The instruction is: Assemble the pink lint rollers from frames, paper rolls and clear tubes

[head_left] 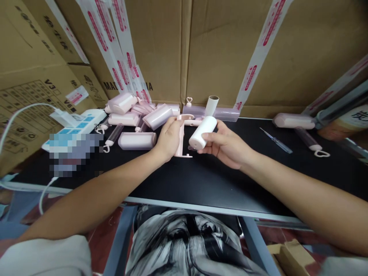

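My left hand (169, 138) is closed around a pale pink plastic frame piece (181, 142) held upright over the black tabletop (201, 180). Just right of it, my right hand (227, 145) grips a white lint roll (202, 132), its end facing the pink piece. The two parts are close together, almost touching. A cardboard tube (212, 105) stands behind the roll, leaning on a clear purple cover (224, 113).
Several pink roller cases (137, 140) and clear handles lie in a pile at the back left, near a white power strip (83, 123) with its cable. On the right lie a thin screwdriver (276, 140), a pink case (293, 121) and a heart-ended handle (312, 143). Cardboard boxes wall the back.
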`<action>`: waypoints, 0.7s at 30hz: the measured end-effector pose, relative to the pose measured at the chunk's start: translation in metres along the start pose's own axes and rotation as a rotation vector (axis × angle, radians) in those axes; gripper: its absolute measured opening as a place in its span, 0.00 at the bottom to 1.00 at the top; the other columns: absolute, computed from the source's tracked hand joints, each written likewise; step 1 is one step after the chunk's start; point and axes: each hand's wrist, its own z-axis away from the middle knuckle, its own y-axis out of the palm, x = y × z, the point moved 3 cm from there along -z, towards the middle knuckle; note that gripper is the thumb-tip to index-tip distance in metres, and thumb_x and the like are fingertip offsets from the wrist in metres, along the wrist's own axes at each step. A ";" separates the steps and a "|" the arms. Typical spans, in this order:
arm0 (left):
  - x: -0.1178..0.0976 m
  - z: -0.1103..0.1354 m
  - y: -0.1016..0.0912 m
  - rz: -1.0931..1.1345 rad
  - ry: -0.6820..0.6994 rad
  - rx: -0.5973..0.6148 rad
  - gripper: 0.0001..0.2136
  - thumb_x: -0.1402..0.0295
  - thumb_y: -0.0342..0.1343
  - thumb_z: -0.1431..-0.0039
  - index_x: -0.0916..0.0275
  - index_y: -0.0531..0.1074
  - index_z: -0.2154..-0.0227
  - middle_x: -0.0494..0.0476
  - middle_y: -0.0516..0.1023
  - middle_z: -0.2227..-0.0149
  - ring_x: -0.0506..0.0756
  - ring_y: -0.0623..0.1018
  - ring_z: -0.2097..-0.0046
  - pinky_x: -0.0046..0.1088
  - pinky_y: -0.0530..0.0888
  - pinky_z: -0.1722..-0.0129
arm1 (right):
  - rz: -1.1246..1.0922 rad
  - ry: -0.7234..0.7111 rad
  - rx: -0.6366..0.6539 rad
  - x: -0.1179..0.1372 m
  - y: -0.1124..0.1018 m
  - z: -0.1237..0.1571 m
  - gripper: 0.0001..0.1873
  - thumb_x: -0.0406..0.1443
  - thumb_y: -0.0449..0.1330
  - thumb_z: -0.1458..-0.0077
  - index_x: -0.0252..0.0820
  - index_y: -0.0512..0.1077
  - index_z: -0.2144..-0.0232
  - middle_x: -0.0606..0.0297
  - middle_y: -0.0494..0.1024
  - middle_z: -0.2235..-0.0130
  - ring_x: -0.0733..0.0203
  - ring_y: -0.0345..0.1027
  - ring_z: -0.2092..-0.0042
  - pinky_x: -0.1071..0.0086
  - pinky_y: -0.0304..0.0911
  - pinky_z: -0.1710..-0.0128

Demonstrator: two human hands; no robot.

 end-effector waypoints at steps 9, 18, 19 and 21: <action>-0.011 0.012 0.001 0.055 0.085 0.027 0.11 0.65 0.49 0.31 0.59 0.76 0.55 0.53 0.82 0.57 0.56 0.79 0.51 0.33 0.74 0.46 | 0.118 -0.077 0.057 -0.011 0.017 0.014 0.47 0.33 0.75 0.59 0.54 0.55 0.41 0.71 0.75 0.63 0.56 0.73 0.62 0.65 0.74 0.70; 0.004 0.014 -0.001 -0.061 0.210 0.005 0.11 0.59 0.51 0.28 0.58 0.70 0.51 0.55 0.80 0.57 0.56 0.78 0.55 0.34 0.75 0.54 | 0.342 -0.264 0.185 -0.011 0.014 0.010 0.48 0.34 0.73 0.55 0.56 0.50 0.39 0.60 0.70 0.46 0.52 0.74 0.51 0.55 0.77 0.53; 0.005 0.014 -0.001 -0.061 0.229 0.019 0.13 0.57 0.52 0.29 0.57 0.69 0.49 0.55 0.79 0.57 0.56 0.78 0.56 0.33 0.75 0.56 | 0.382 -0.287 0.205 -0.011 0.013 0.011 0.48 0.34 0.72 0.54 0.55 0.50 0.38 0.59 0.69 0.45 0.51 0.75 0.51 0.54 0.77 0.52; 0.007 0.015 -0.001 -0.046 0.263 0.058 0.17 0.53 0.55 0.30 0.58 0.68 0.46 0.56 0.79 0.56 0.56 0.78 0.58 0.33 0.75 0.58 | 0.467 -0.339 0.234 -0.011 0.011 0.012 0.47 0.35 0.71 0.51 0.55 0.49 0.37 0.56 0.68 0.42 0.51 0.75 0.52 0.54 0.77 0.54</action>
